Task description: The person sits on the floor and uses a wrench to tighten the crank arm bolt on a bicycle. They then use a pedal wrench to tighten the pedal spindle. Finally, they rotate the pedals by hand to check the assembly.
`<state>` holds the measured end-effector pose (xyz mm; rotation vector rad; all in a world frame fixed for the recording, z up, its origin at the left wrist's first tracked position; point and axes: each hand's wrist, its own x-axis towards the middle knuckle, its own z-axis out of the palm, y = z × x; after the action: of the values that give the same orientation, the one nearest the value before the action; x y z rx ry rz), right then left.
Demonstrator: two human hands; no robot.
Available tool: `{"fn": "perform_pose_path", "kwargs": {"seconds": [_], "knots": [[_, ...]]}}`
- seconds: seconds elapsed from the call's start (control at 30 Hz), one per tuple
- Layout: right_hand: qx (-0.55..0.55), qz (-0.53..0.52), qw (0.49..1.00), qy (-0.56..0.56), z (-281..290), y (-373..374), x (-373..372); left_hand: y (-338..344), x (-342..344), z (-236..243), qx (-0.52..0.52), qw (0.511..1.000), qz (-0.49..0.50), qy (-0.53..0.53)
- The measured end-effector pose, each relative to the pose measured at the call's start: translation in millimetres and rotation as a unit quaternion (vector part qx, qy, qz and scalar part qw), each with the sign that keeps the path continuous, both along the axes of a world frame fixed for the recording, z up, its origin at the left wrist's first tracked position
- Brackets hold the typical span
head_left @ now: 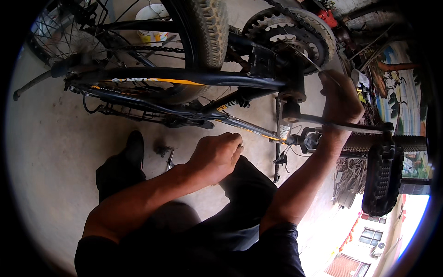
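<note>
A black bicycle with orange and white markings, its frame in front of me, fills the upper part of the view. My right hand reaches past the crank arm to the chainrings. It is closed round a thin metal rod, whose far end points into the middle of the chainrings. Curled into a fist, my left hand hovers by my knee, below the frame and apart from it. Whatever its fingers may hold is hidden.
A black pedal juts out at the right, near my forearm. The knobbly rear tyre stands beside the chainrings. A white bucket is behind the wheel. On the concrete floor lie a metal tool and a dark clump near my shoe.
</note>
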<state>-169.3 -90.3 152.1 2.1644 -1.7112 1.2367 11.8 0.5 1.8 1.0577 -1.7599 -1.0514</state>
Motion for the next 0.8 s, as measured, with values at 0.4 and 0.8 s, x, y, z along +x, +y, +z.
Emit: {"fn": "perform_pose_path", "kwargs": {"seconds": [0.4, 0.8], "knots": [[-0.034, 0.026, 0.994, -0.103, 13, 23, -27, -1, -7, -2, 0.003, 1.0, -0.012, -0.019], [0.008, 0.005, 0.999, -0.033, 1, 19, -18, 1, -11, -7, 0.01, 0.999, -0.018, -0.042]]}}
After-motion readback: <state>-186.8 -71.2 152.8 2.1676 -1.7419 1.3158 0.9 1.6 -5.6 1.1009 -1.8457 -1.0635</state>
